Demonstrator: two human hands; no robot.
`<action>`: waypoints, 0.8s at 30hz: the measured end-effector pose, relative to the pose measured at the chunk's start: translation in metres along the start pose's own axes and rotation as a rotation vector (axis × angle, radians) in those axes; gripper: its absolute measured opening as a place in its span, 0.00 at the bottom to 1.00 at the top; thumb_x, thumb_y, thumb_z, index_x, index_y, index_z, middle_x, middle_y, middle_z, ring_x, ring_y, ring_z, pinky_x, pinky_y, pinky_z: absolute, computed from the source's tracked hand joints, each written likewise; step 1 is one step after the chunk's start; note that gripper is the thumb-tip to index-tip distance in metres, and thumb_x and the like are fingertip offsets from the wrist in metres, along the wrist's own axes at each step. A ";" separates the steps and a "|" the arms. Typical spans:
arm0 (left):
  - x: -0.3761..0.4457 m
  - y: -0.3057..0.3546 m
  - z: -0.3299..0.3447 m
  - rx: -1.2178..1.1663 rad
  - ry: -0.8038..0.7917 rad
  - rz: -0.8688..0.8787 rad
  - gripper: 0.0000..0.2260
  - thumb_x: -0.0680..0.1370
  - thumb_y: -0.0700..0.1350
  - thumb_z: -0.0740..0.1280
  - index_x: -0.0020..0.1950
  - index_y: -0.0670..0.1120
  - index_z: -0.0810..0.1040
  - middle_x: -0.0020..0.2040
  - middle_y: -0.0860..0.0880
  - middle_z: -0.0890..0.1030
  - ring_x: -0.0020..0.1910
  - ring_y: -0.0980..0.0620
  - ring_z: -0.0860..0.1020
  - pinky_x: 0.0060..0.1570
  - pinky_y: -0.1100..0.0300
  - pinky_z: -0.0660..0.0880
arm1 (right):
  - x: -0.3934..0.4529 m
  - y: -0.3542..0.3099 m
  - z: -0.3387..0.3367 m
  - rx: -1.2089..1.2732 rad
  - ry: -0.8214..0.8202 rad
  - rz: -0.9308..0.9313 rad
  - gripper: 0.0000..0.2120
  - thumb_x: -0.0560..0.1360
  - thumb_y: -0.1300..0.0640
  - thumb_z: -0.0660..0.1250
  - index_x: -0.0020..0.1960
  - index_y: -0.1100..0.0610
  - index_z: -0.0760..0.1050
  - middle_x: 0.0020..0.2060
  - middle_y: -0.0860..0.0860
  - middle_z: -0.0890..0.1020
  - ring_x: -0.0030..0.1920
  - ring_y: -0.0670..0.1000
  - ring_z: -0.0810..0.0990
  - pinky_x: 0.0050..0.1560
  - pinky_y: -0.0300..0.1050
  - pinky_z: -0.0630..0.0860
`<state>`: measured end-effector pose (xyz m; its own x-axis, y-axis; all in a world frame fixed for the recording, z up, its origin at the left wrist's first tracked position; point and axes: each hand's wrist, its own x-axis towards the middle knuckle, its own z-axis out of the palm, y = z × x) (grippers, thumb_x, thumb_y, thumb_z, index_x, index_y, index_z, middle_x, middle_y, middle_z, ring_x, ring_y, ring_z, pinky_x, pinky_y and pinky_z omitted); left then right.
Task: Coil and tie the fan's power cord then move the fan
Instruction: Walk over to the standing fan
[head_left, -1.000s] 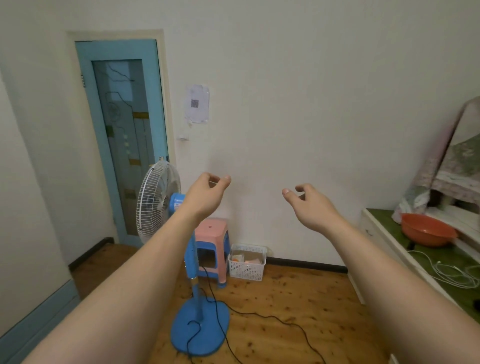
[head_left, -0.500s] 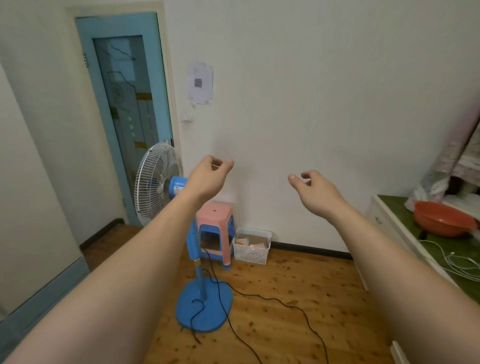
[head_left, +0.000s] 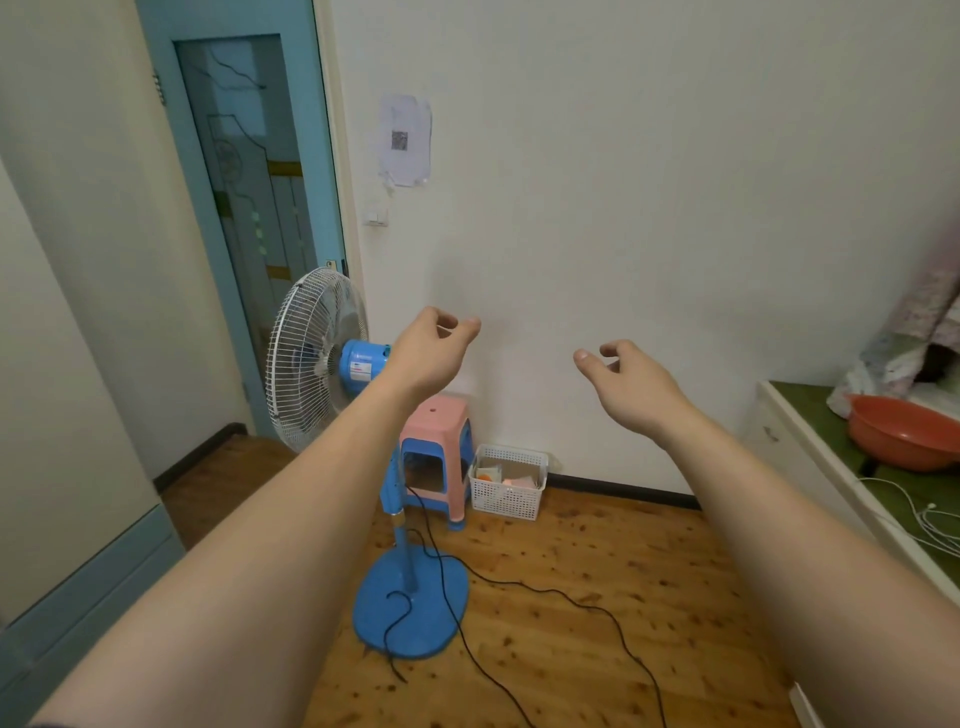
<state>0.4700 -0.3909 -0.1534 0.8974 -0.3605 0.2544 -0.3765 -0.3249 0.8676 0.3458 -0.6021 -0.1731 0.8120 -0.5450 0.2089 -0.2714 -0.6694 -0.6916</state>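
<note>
A blue standing fan (head_left: 358, 366) with a white grille stands on a round blue base (head_left: 410, 608) on the wooden floor, left of centre. Its black power cord (head_left: 582, 603) trails loose across the base and the floor toward the bottom right. Both my arms are stretched forward at chest height. My left hand (head_left: 431, 353) hovers just right of the fan's motor, fingers loosely curled, holding nothing. My right hand (head_left: 628, 384) hangs in the air further right, also loosely curled and empty. Neither hand touches the fan or the cord.
A pink and blue plastic stool (head_left: 441, 441) stands behind the fan, and a white basket (head_left: 509, 483) sits by the wall. A blue door (head_left: 249, 208) is at the left. At the right, a cabinet (head_left: 810, 457) carries an orange basin (head_left: 904, 431) and white cables (head_left: 930, 514).
The view has tilted down and drawn closer to the fan, so the fan and floor fill more of the frame. Both hands keep the same raised, loosely curled pose.
</note>
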 end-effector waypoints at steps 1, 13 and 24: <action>0.007 -0.004 -0.001 -0.001 -0.007 0.002 0.21 0.79 0.61 0.63 0.64 0.47 0.73 0.57 0.47 0.80 0.57 0.47 0.80 0.60 0.43 0.77 | 0.005 -0.001 0.004 -0.002 0.002 0.000 0.32 0.81 0.36 0.58 0.76 0.57 0.65 0.65 0.54 0.78 0.68 0.58 0.75 0.57 0.46 0.67; 0.109 -0.070 -0.028 -0.021 -0.062 -0.034 0.21 0.79 0.61 0.63 0.63 0.47 0.73 0.58 0.47 0.79 0.58 0.47 0.79 0.60 0.43 0.77 | 0.092 -0.039 0.079 -0.040 -0.010 0.018 0.31 0.82 0.37 0.58 0.76 0.58 0.65 0.52 0.50 0.75 0.66 0.57 0.76 0.57 0.46 0.67; 0.204 -0.137 -0.068 -0.082 -0.076 -0.063 0.19 0.80 0.60 0.64 0.62 0.46 0.74 0.57 0.47 0.80 0.57 0.46 0.80 0.59 0.44 0.78 | 0.168 -0.085 0.160 -0.087 -0.012 0.055 0.31 0.82 0.37 0.58 0.76 0.58 0.66 0.64 0.57 0.79 0.65 0.59 0.77 0.56 0.46 0.67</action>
<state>0.7203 -0.3605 -0.1917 0.8976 -0.4076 0.1679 -0.2971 -0.2778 0.9135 0.5881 -0.5557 -0.1899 0.8005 -0.5765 0.1636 -0.3594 -0.6803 -0.6387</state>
